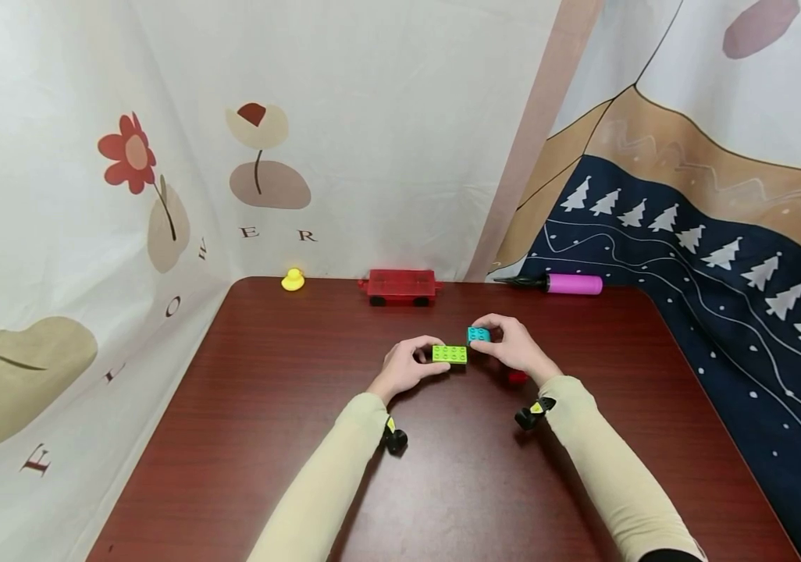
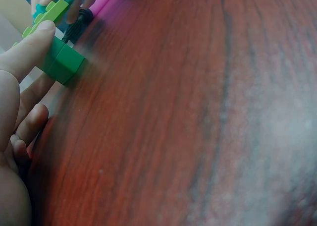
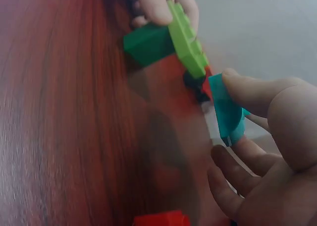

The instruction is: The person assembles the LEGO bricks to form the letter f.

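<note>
In the head view my left hand grips a lime-green toy brick between thumb and fingers. A dark green brick sits under one end of it, leaving the rest of the lime brick overhanging. To the right, my right hand pinches a teal brick, studs facing up. The teal brick has a curved underside in the right wrist view and is held just beyond the lime brick's far end, apart from it. A red brick lies on the table below the right hand, partly covered by it.
Along the back edge of the brown table stand a yellow rubber duck, a red toy wagon with black wheels, and a pink hand pump with a black nozzle. Printed cloth hangs behind the table and at its sides.
</note>
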The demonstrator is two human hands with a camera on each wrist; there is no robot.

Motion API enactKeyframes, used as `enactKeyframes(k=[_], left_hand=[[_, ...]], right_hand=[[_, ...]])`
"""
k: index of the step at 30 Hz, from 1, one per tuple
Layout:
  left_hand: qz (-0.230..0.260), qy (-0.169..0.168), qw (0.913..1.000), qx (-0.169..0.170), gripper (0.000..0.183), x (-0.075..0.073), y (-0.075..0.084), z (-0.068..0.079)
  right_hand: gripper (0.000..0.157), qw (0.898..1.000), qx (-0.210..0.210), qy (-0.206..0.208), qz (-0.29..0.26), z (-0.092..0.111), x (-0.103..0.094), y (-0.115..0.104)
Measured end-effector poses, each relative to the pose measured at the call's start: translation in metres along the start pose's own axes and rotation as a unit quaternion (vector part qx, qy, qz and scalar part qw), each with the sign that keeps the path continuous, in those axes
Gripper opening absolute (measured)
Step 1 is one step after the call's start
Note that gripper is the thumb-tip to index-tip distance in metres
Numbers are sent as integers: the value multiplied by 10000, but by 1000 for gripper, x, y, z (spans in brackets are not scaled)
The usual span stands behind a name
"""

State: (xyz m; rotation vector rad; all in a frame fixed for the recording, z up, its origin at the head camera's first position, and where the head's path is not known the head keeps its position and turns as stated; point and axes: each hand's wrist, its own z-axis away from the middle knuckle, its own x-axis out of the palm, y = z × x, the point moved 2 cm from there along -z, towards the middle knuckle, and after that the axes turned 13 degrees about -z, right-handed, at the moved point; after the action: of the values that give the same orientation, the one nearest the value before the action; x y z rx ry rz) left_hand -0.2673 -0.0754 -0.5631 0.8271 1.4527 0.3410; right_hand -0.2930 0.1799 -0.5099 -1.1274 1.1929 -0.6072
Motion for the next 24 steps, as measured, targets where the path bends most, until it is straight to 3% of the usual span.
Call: enactKeyframes(k=[12, 24], left_hand=[[9, 38, 10000, 40, 36, -1, 1, 0], [-7, -17, 10000, 1, 37, 0, 0, 0]], right_hand=[[32, 9970, 56, -204, 738, -1, -2, 19], [33, 9933, 104, -370, 1087, 0, -1, 17]])
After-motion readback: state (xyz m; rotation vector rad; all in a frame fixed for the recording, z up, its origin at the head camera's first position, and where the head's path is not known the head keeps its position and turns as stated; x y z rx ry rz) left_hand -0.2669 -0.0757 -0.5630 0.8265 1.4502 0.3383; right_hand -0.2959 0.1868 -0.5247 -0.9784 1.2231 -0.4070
